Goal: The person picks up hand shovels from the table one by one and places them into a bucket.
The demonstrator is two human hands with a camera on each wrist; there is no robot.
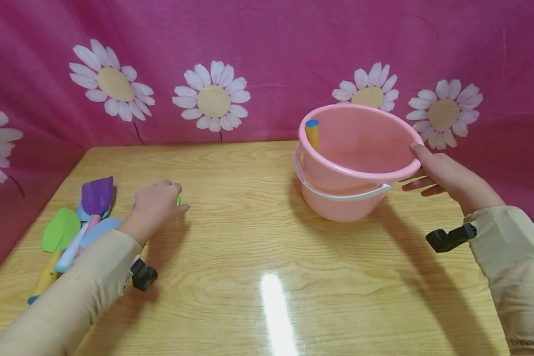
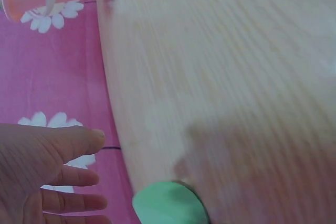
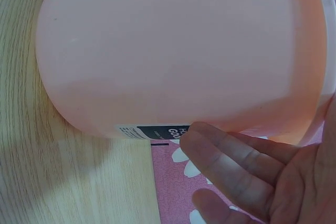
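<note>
The pink bucket (image 1: 344, 190) stands at the right, its white handle (image 1: 342, 194) hanging down in front. My right hand (image 1: 449, 175) holds the bucket's rim, thumb over the edge and fingers along the outer wall; in the right wrist view those fingers lie beside a dark label (image 3: 157, 131). Inside the bucket a yellow handle with a blue end (image 1: 313, 134) leans on the left wall. Toward the left, my left hand (image 1: 155, 205) hovers above the table with fingers apart, holding nothing visible. A rounded green piece (image 2: 170, 205) lies close to it, mostly hidden in the head view.
Toy shovels lie piled at the left: a green one (image 1: 61, 230) with a yellow handle, a purple one (image 1: 98, 195) and light blue pieces (image 1: 100, 231). A pink cloth with daisies (image 1: 271, 64) hangs behind the wooden table (image 1: 231, 237).
</note>
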